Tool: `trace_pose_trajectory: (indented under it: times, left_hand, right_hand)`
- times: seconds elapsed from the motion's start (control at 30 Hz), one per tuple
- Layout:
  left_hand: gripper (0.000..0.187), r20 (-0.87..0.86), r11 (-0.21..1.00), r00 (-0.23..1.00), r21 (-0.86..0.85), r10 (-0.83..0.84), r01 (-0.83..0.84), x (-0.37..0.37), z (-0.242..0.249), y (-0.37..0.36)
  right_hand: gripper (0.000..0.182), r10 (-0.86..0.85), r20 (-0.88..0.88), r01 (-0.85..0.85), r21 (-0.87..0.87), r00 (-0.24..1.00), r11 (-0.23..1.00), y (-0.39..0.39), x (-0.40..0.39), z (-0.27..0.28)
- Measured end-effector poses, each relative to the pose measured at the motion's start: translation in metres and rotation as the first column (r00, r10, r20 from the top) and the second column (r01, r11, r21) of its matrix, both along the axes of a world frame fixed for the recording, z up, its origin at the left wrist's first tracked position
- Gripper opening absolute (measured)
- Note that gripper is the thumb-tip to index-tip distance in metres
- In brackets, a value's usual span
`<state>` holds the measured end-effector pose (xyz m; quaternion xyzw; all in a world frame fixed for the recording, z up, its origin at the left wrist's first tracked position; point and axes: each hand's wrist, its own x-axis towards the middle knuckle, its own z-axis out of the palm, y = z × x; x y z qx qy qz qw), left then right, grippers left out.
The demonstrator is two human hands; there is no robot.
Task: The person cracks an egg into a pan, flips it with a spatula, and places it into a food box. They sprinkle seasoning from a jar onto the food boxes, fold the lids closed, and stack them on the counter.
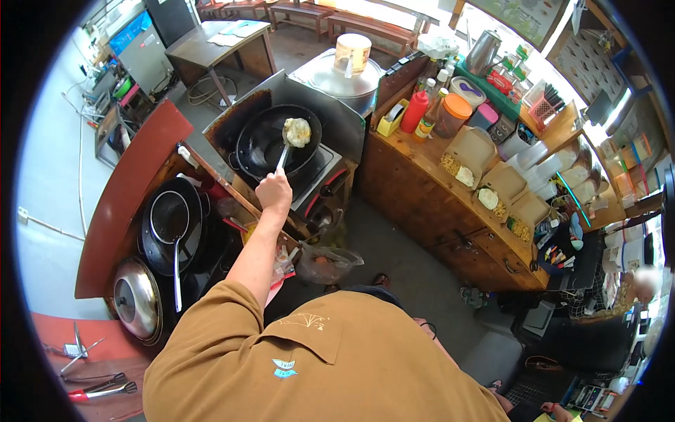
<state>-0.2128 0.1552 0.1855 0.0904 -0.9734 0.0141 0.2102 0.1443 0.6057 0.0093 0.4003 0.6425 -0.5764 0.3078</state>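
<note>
The egg (297, 132) sits on the far end of a metal utensil (283, 157), up at eleven o'clock, above the wok (268, 156). The left hand (274, 191) has its grip closed around the handle, fist wrapped, knuckles up. The egg looks light, soft and floppy, likely slippery with oil and easy to tear, so it wants support from underneath, never a pinch. The utensil looks stiff; the handle is the place to hold, well back from the hot end, and a level wrist should stop the egg sliding off.

The left arm (252, 266) reaches out from seven o'clock toward eleven, elbow fairly straight, hand just short of the wok's near rim, utensil pointing toward one o'clock from the fist. Down at four o'clock, the right hand (427, 327) is mostly hidden by the shirt (309, 359); I can't tell how its grip is set. Over at three o'clock, open boxes (470, 149) of food stand on the desk (415, 179).
</note>
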Motion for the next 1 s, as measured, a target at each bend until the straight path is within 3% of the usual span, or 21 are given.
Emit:
trace_pose_trajectory:
  times: [0.07,0.23,0.33,0.37,0.4,0.43,0.47,0.5,0.53,0.57,0.63,0.73,0.8,0.87,1.0]
  left_hand:
    - [0.015,0.003,1.0,1.0,-0.004,0.0,0.0,0.001,0.002,0.001]
    - [0.015,-0.003,1.0,1.0,0.009,-0.002,0.002,0.001,0.003,0.002]
    - [0.016,-0.007,1.0,1.0,0.017,0.0,0.0,0.002,0.005,0.002]
    - [0.017,0.009,1.0,1.0,0.018,0.011,-0.011,0.001,0.003,0.001]
    - [0.018,-0.003,1.0,1.0,0.008,0.017,-0.017,0.0,0.001,0.001]
    - [0.018,0.01,1.0,1.0,-0.01,0.028,-0.028,-0.001,0.0,0.002]
    - [0.019,0.024,0.999,0.999,-0.028,0.037,-0.037,-0.002,-0.001,0.002]
    - [0.019,0.024,0.998,0.999,-0.046,0.034,-0.033,-0.003,-0.005,0.001]
    - [0.019,0.023,0.997,0.999,-0.064,0.035,-0.033,-0.003,-0.008,-0.001]
    - [0.019,0.024,0.997,0.999,-0.065,0.033,-0.031,-0.003,-0.01,-0.002]
    - [0.019,0.028,0.998,0.999,-0.064,0.027,-0.025,-0.002,-0.011,-0.001]
    - [0.016,0.045,0.998,0.999,-0.052,0.027,-0.025,0.0,-0.008,0.0]
    - [0.016,0.057,0.996,0.998,-0.083,0.022,-0.017,0.001,-0.004,0.002]
    - [0.016,0.05,0.997,0.999,-0.082,0.011,-0.007,0.0,-0.004,0.001]
    - [0.016,0.024,0.998,1.0,-0.061,-0.001,0.003,0.0,-0.005,0.001]
  right_hand:
    - [0.019,-0.011,0.01,0.011,-0.064,1.0,0.998,0.002,-0.001,0.001]
    - [0.019,0.096,-0.03,-0.094,0.059,0.995,0.994,-0.003,-0.004,0.02]
    - [0.019,0.059,0.009,-0.06,0.05,0.998,0.997,0.004,0.001,-0.012]
    - [0.019,0.035,0.013,-0.036,0.054,0.999,0.998,0.037,0.027,-0.061]
    - [0.02,0.616,-0.215,-0.542,0.318,0.758,0.777,0.055,0.038,-0.114]
    - [0.021,0.959,-0.209,-0.727,0.626,0.19,0.281,0.061,0.036,-0.166]
    - [0.021,0.952,-0.203,-0.718,0.625,0.231,0.307,0.059,0.041,-0.171]
    - [0.022,0.789,-0.251,-0.687,0.391,0.56,0.612,0.056,0.04,-0.176]
    - [0.024,0.532,-0.211,-0.515,0.136,0.82,0.846,0.054,0.038,-0.177]
    - [0.024,0.504,-0.208,-0.485,0.138,0.838,0.864,0.048,0.035,-0.168]
    - [0.025,0.163,-0.032,-0.163,0.02,0.986,0.986,0.036,0.027,-0.139]
    - [0.015,0.016,0.023,-0.015,-0.054,1.0,0.998,0.033,0.025,-0.145]
    - [0.019,-0.005,0.035,0.005,-0.013,0.999,1.0,0.026,0.019,-0.123]
    - [0.024,0.119,0.047,-0.123,0.08,0.992,0.989,0.024,0.015,-0.111]
    - [0.028,0.155,0.044,-0.158,0.075,0.987,0.985,0.022,0.017,-0.117]
